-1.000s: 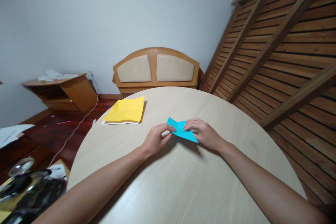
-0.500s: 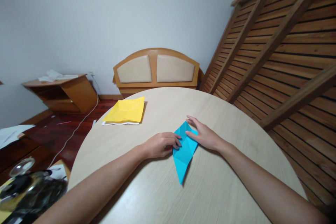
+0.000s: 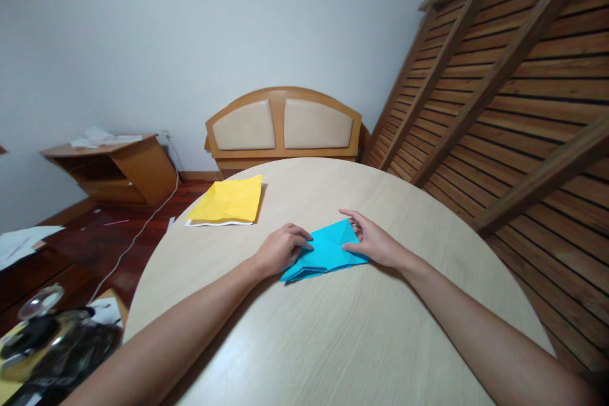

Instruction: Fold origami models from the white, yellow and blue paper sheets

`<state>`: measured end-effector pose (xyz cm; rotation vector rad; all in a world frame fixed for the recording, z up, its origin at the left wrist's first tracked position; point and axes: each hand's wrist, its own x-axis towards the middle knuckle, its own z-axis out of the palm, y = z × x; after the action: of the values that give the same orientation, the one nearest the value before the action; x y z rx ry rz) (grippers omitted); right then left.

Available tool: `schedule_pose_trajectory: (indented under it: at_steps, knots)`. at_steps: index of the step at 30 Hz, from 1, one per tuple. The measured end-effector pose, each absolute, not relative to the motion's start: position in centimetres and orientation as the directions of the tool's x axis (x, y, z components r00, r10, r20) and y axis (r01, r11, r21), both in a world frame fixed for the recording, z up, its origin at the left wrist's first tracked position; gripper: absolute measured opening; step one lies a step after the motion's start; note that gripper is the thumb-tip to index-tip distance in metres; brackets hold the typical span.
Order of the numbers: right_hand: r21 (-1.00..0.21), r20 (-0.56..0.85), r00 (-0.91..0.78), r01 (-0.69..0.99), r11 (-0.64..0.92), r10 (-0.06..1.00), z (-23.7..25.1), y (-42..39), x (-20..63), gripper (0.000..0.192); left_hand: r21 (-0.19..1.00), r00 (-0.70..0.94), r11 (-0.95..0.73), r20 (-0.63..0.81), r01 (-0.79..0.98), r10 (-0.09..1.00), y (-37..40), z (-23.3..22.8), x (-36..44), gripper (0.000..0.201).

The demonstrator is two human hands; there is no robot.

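A folded sheet of blue paper (image 3: 328,246) lies on the round table, its long side running across from left to right. Layers of the fold show along its near left edge. My left hand (image 3: 285,248) grips the paper's left end, with the fingers curled over it and the thumb side hidden. At the other end, my right hand (image 3: 373,241) pinches the right edge, thumb on top and some fingers behind or under the sheet.
Yellow paper (image 3: 228,200) with a white sheet beneath sits at the table's far left. The round table (image 3: 304,342) has a pale wood top. Wooden slats (image 3: 518,89) lean on the right; a headboard (image 3: 285,124) stands behind. Clutter (image 3: 61,342) lies at lower left.
The blue paper has turned from a lengthwise diamond to lying crosswise. My left hand has shifted slightly left and up along with its end; my right hand has stayed nearly in place.
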<state>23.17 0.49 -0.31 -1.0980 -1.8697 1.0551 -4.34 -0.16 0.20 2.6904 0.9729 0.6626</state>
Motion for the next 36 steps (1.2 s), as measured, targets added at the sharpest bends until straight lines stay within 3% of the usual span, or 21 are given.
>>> schedule_pose_trajectory:
  at_steps: [3,6,10,12,16,20,25,36]
  knots:
    - [-0.876,0.209,-0.382,0.336,0.346,0.9,0.0,0.2,22.7,0.079,0.323,0.669,-0.738,0.313,0.592,0.674,-0.6,0.7,-4.0,0.026]
    - [-0.858,0.268,-0.382,0.323,0.4,0.884,0.4,-0.1,22.2,0.071,0.279,0.718,-0.78,0.307,0.56,0.625,-1.2,1.2,-3.7,0.024]
    - [-0.793,0.318,-0.419,0.374,0.481,0.85,0.6,-0.2,22.2,0.052,0.255,0.716,-0.775,0.297,0.579,0.632,-1.6,1.3,-3.4,0.024]
    - [-0.765,0.305,-0.472,0.396,0.507,0.827,0.5,-0.1,22.4,0.045,0.268,0.674,-0.736,0.296,0.622,0.677,-1.6,1.2,-3.3,0.031]
    - [-0.716,0.283,-0.563,0.415,0.562,0.776,0.2,-0.1,22.6,0.05,0.298,0.659,-0.725,0.302,0.621,0.689,-1.4,0.6,-3.3,0.058]
    - [-0.562,0.292,-0.659,0.468,0.683,0.693,0.9,-0.5,22.4,0.043,0.282,0.707,-0.762,0.285,0.584,0.647,-0.9,-0.1,-3.5,0.046]
    - [-0.447,0.296,-0.728,0.466,0.763,0.618,2.2,-1.2,22.0,0.017,0.243,0.733,-0.785,0.28,0.57,0.62,-0.7,-0.4,-3.7,0.039]
    - [-0.371,0.307,-0.69,0.547,0.75,0.655,0.5,-0.8,21.6,0.031,0.083,0.636,-0.671,0.25,0.737,0.73,-1.2,0.0,-3.6,0.041]
